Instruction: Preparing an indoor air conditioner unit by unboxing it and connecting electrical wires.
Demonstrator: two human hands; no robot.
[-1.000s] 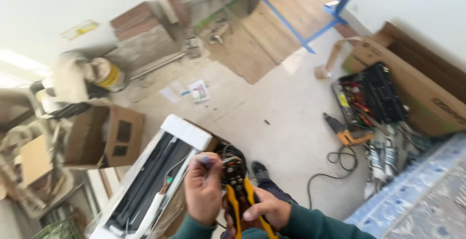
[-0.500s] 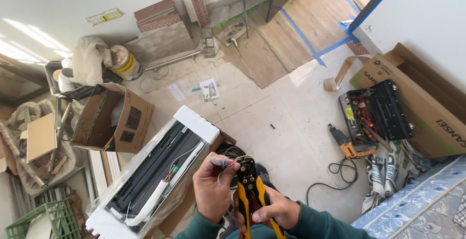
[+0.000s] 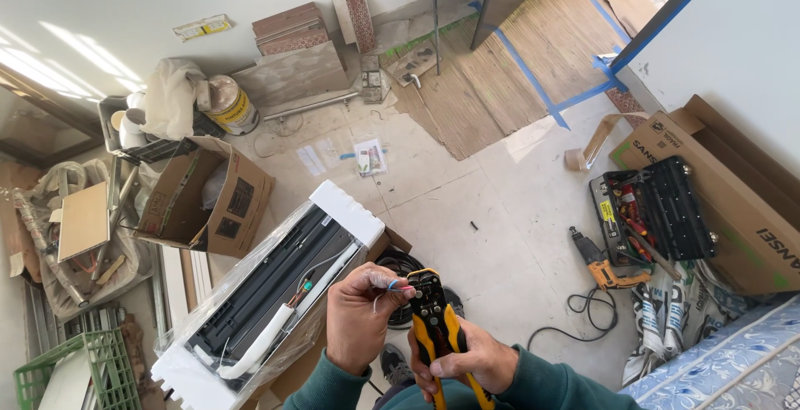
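Wire stripper and thin wires, lower centre of the frame.
The yellow-and-black wire stripper (image 3: 437,331) is standing upright, its head meeting thin coloured wires (image 3: 390,287) that are sticking out sideways.

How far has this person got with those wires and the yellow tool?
Done, by the look of it: the long appliance lies unboxed in foam and plastic, its cable pulled out. In hand: the left hand pinches thin coloured wires at the head of the yellow-handled wire stripper, gripped by the right hand. Left: whether any wire end is stripped is too small to tell; the drill lies untouched.
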